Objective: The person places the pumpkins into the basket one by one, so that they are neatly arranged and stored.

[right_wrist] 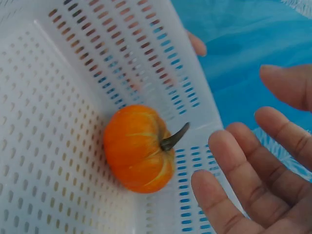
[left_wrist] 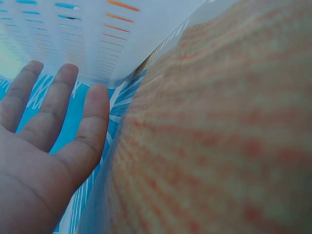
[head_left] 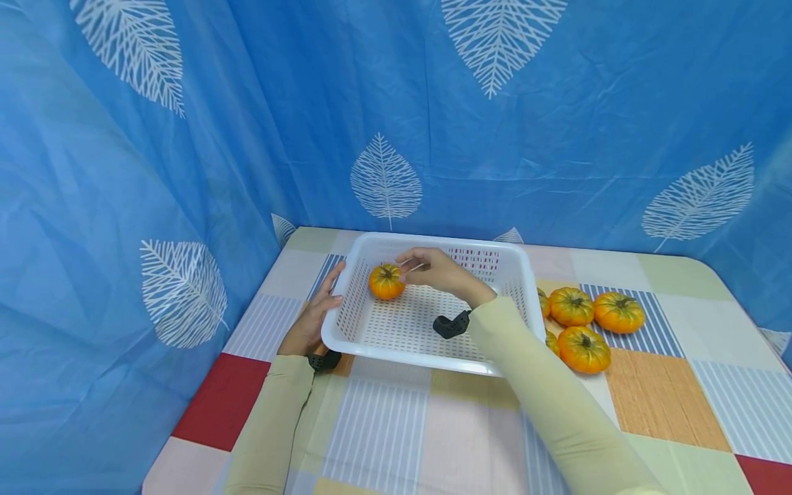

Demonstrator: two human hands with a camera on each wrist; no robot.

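A small orange pumpkin [head_left: 386, 282] with a dark stem sits inside a white perforated plastic basket [head_left: 427, 359], by its left end. My right hand [head_left: 438, 269] hovers just right of this pumpkin over the basket; in the right wrist view its fingers [right_wrist: 251, 183] are spread and loosely bent, with a gap between them and the pumpkin [right_wrist: 139, 148]. At the basket's left side is my left hand [head_left: 312, 317], its fingertips right at the rim. The left wrist view shows those fingers [left_wrist: 58, 107] straight and apart under the slotted basket wall [left_wrist: 92, 34].
Several more pumpkins [head_left: 584, 349] lie on the table to the right of the basket, partly hidden by its wall and my right sleeve [head_left: 557, 405]. A patchwork-patterned cloth [head_left: 383, 426] covers the table. A blue curtain [head_left: 557, 158] with white leaf prints hangs behind and to the left.
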